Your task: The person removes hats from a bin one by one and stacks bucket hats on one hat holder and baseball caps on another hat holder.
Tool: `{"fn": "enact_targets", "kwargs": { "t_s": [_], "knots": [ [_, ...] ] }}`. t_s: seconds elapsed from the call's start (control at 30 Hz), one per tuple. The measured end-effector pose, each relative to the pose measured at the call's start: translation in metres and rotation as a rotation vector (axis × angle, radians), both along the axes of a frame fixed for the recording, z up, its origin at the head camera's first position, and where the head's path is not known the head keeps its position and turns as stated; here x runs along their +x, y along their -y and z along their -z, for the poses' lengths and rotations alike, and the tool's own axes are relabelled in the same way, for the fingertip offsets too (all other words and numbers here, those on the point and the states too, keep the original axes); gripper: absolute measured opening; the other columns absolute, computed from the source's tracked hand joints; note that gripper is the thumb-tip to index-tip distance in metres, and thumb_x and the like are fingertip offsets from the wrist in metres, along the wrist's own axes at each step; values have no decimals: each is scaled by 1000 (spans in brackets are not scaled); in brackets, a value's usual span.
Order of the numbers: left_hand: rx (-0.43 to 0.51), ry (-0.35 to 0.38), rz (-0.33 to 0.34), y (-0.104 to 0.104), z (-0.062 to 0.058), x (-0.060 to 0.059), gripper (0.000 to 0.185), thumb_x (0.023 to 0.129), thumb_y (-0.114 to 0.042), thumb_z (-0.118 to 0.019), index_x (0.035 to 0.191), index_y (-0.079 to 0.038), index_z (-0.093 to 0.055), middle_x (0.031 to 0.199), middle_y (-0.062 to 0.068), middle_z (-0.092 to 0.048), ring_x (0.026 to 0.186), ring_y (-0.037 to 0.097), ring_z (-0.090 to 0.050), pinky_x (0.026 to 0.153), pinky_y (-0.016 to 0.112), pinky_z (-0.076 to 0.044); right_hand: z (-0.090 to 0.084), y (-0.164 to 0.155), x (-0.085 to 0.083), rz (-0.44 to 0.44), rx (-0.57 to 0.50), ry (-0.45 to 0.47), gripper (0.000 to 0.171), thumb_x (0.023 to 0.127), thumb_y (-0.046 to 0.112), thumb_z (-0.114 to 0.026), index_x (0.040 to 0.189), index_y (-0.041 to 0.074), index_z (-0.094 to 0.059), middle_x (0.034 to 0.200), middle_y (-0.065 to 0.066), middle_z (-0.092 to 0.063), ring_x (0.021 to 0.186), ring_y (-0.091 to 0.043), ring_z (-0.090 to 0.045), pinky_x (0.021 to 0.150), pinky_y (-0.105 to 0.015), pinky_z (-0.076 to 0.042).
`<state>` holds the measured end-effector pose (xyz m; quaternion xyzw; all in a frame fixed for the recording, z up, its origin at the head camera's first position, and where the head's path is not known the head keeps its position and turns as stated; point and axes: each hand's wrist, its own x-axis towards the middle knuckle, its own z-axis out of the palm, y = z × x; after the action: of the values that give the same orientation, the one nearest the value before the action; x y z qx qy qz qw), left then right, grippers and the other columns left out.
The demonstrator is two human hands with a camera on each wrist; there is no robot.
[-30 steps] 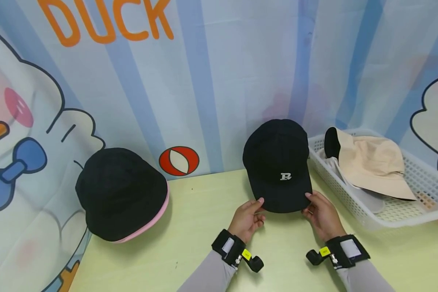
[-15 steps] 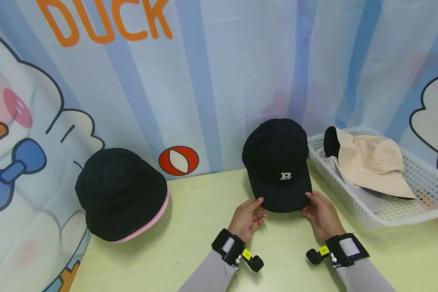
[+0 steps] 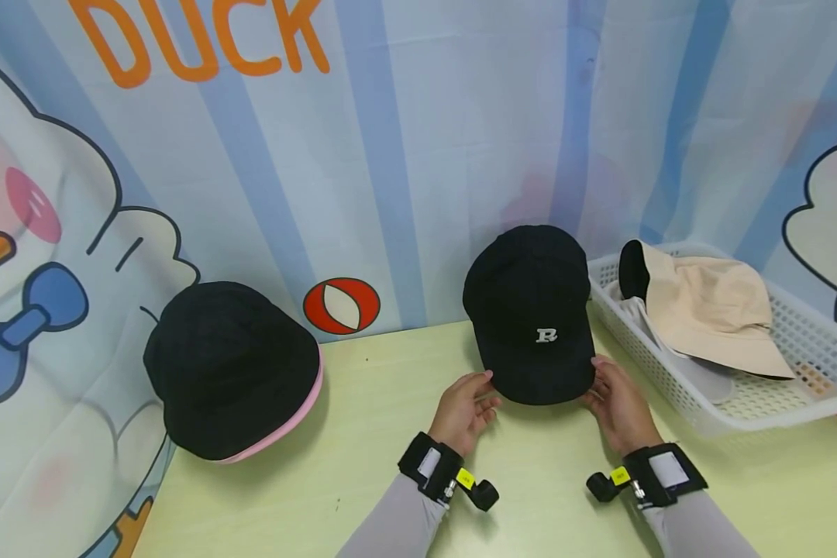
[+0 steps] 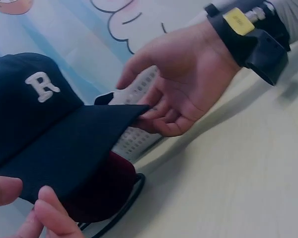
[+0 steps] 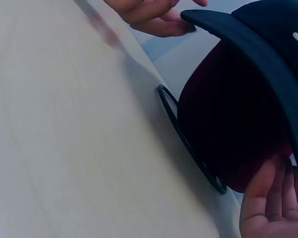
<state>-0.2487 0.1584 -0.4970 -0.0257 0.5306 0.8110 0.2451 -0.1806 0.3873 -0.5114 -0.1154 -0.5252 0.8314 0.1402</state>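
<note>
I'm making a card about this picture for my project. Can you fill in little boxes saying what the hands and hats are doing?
Left hand: fingers touch the left edge of the brim.
Right hand: fingers touch the right edge of the brim.
Black cap: white R on front, sits on a dark red stand.
Black hat with pink rim: on the table's left.
Basket: white, holds a beige hat.
Table: pale yellow-green.

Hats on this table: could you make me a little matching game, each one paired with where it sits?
Things:
1. black cap with R
2. beige hat
3. black hat with pink edge

Places:
A. in the white basket
B. at the table's left end, against the backdrop
C. between the left hand and the right hand, fingers at its brim

Pairs: 1-C, 2-A, 3-B
</note>
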Motion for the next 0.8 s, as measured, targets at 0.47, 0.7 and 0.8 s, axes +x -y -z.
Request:
{"fn": "enact_targets", "kwargs": {
  "t_s": [0.47, 0.7, 0.8],
  "knots": [
    [70, -8, -52, 13, -11, -12, 12, 97, -12, -57, 107, -5, -60, 93, 0, -60, 81, 12, -54, 64, 19, -43, -12, -11, 5, 40, 78, -91, 24, 108, 27, -47, 124, 18, -62, 109, 11, -68, 99, -3, -63, 84, -18, -52],
    [109, -36, -71, 17, -23, -12, 5, 98, -10, -55, 96, -10, -59, 89, -1, -57, 78, 10, -54, 62, 18, -42, -22, -5, 3, 69, 205, -107, 48, 106, 27, -52, 145, -2, -47, 127, 11, -62, 120, -2, -57, 98, -17, -47],
    [126, -52, -60, 18, -27, -9, 6, 98, -10, -54, 94, -11, -59, 89, -1, -58, 78, 10, -54, 62, 18, -43, -26, -2, 3, 84, 242, -85, 56, 105, 28, -54, 148, -5, -43, 135, 9, -57, 128, -3, -51, 102, -15, -44]
  ]
}}
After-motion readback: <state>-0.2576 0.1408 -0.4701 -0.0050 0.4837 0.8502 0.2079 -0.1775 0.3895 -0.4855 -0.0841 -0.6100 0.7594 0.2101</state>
